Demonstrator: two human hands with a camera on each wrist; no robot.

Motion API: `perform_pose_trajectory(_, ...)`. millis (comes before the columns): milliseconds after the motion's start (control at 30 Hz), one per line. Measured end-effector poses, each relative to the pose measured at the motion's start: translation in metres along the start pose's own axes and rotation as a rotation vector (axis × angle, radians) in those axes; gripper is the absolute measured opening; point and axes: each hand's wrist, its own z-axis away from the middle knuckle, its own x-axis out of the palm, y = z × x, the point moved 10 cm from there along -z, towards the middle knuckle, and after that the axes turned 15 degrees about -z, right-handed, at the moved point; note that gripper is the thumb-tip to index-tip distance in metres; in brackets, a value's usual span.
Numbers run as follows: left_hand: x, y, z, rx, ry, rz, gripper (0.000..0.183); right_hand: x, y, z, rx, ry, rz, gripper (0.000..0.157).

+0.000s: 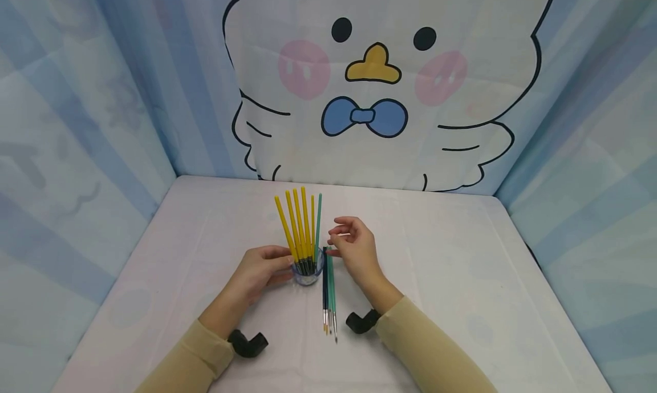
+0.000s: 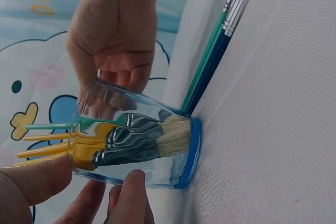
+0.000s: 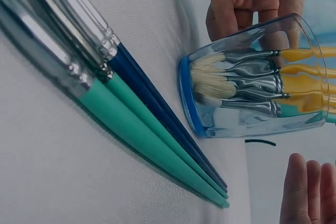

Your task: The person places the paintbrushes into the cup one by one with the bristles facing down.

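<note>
A clear cup with a blue base (image 1: 306,280) stands upright on the table. Several yellow-handled paintbrushes (image 1: 296,225) and one teal-handled paintbrush (image 1: 319,217) lean in it, bristles down. My left hand (image 1: 263,267) holds the cup from its left side, thumb and fingers on the wall. To the right of the cup is my right hand (image 1: 356,250), fingers loosely bent and holding nothing. Below that hand, dark blue paintbrushes (image 3: 152,98) and teal paintbrushes (image 3: 131,119) lie side by side beside the cup, their bristles toward me.
A white cloth (image 1: 441,279) covers the table. At its back hangs a curtain (image 1: 369,159) with a cartoon bird, and striped blue curtains (image 1: 67,153) enclose the sides. Black curved pieces (image 1: 248,344) stick out near both wrists.
</note>
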Motion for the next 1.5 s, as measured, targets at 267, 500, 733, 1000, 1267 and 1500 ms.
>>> perform_pose_trajectory(267,0.000,0.000,0.001,-0.002,-0.005,0.000,0.034,-0.007,0.008,0.002,0.078,0.001,0.070,0.034)
perform_pose_trajectory(500,-0.001,0.000,0.001,0.006,-0.003,-0.004,0.034,-0.018,0.015,0.005,0.173,0.032,0.102,0.041)
perform_pose_trajectory(733,0.001,-0.001,-0.001,0.006,-0.004,-0.012,0.033,-0.023,0.024,0.009,0.247,0.025,0.193,0.043)
perform_pose_trajectory(1000,0.000,-0.002,-0.001,-0.003,0.005,-0.012,0.033,-0.025,0.034,0.015,0.338,0.008,0.383,0.040)
perform_pose_trajectory(1267,0.000,0.000,0.000,0.007,0.002,-0.008,0.034,-0.022,0.035,0.022,0.392,0.003,0.503,0.038)
perform_pose_trajectory(1500,0.000,-0.001,-0.001,0.010,-0.007,-0.005,0.035,-0.021,0.037,0.026,0.390,0.010,0.525,0.037)
